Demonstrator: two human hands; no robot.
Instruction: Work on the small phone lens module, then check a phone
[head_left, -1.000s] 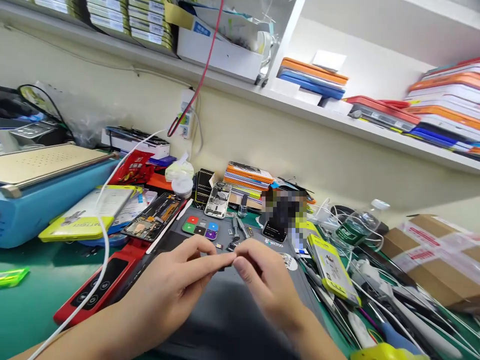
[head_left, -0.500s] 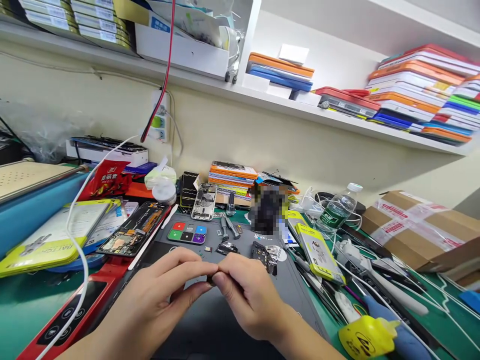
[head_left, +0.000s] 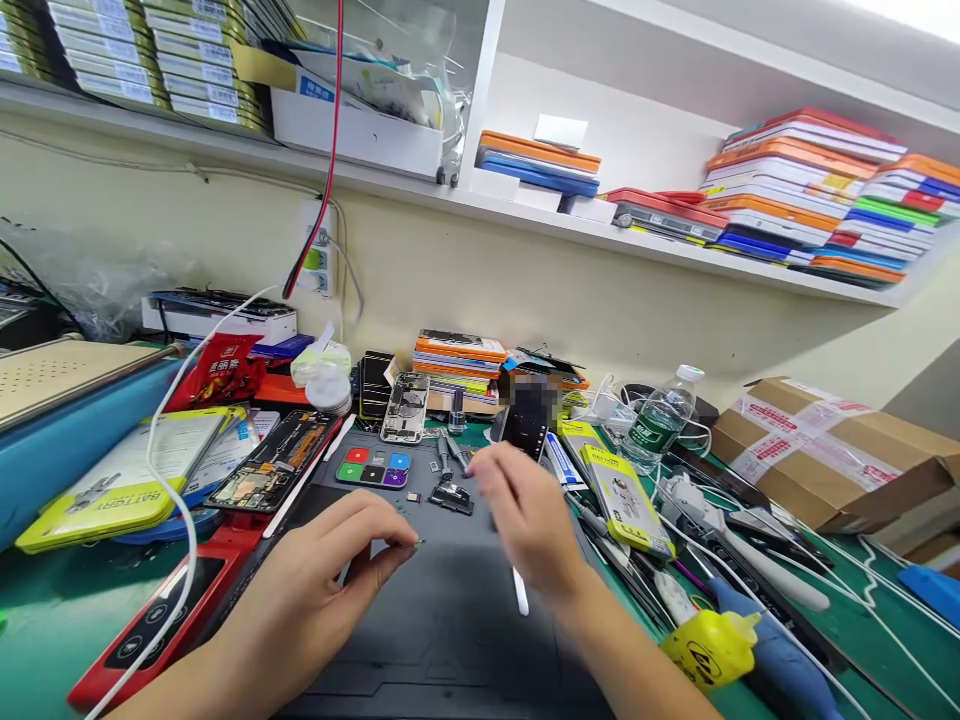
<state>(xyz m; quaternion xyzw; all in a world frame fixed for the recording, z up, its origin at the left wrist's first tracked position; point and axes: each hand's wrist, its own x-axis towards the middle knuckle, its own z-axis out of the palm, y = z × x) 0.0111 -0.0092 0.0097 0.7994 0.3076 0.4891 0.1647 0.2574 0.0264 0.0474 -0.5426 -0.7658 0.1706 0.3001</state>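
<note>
My left hand (head_left: 330, 575) is closed in a pinch over the dark work mat (head_left: 442, 640). Between its thumb and forefinger a tiny greenish part (head_left: 421, 541) pokes out, too small to name. Apart from it, my right hand (head_left: 534, 525) has its fingers curled and blurred, near two small screwdrivers (head_left: 448, 458). A white stick's rounded end (head_left: 521, 592) shows below the right palm; whether the hand holds it is hidden. Just beyond the left fingertips lie a small dark phone part (head_left: 452, 498) and a small chip (head_left: 412, 496).
At the left lies an opened phone (head_left: 274, 465) beside yellow battery packs (head_left: 142, 480). A coloured magnetic pad (head_left: 373, 468) and a white-framed phone (head_left: 405, 408) sit at the back. Right are a water bottle (head_left: 664, 420), a carton (head_left: 825, 450), tweezers and a yellow bottle (head_left: 712, 645).
My right hand has parted from the left and moved up and right, covering the black part with the round sticker. My left hand keeps its pinch. The view has shifted slightly.
</note>
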